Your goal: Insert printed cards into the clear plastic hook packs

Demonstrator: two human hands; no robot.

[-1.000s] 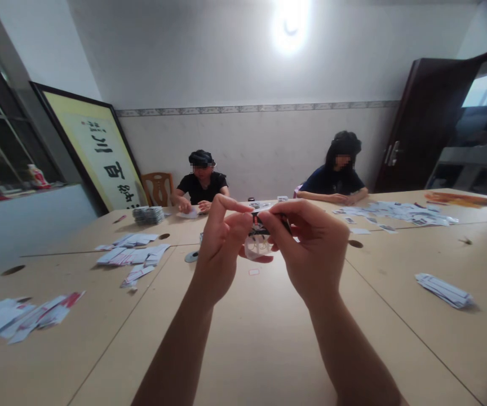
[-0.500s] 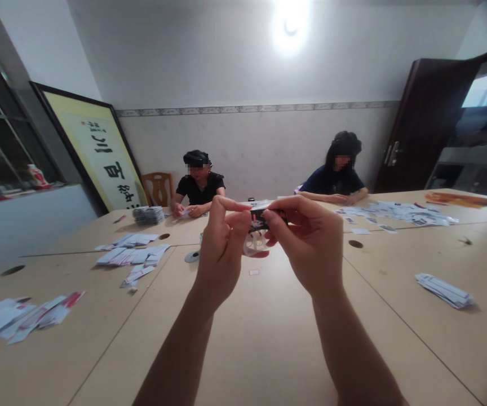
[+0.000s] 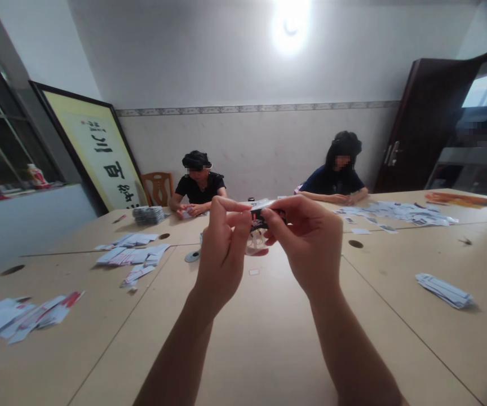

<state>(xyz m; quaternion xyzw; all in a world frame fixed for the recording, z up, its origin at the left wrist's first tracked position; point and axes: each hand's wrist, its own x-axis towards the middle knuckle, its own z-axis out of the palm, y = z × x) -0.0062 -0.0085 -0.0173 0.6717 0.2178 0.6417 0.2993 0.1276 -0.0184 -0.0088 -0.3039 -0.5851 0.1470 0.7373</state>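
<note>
Between my two hands, held up above the table, is a small clear plastic packet with a black printed top [image 3: 259, 219]; thin yellowish and white pieces show in its see-through lower part, too small to name. My left hand [image 3: 225, 248] pinches its left edge between thumb and forefinger. At the right end, my right hand [image 3: 311, 239] grips it with the thumb pressed on the black part and the fingers curled behind. The fingers hide both ends. On the table just below lies a tiny white card with a red border [image 3: 254, 272].
Stacks of white paper slips [image 3: 133, 255] and more slips [image 3: 19, 318] lie on the left. A slip bundle [image 3: 444, 290] and scattered cards [image 3: 399, 214] are on the right. A tape roll [image 3: 192, 257] sits left of my hands. Two people [image 3: 199, 186] work across the table [image 3: 269, 349].
My hands stay nearly in place; the left fingers shift slightly on the packet's edge. Across the table, the person on the left has brought their hands closer together.
</note>
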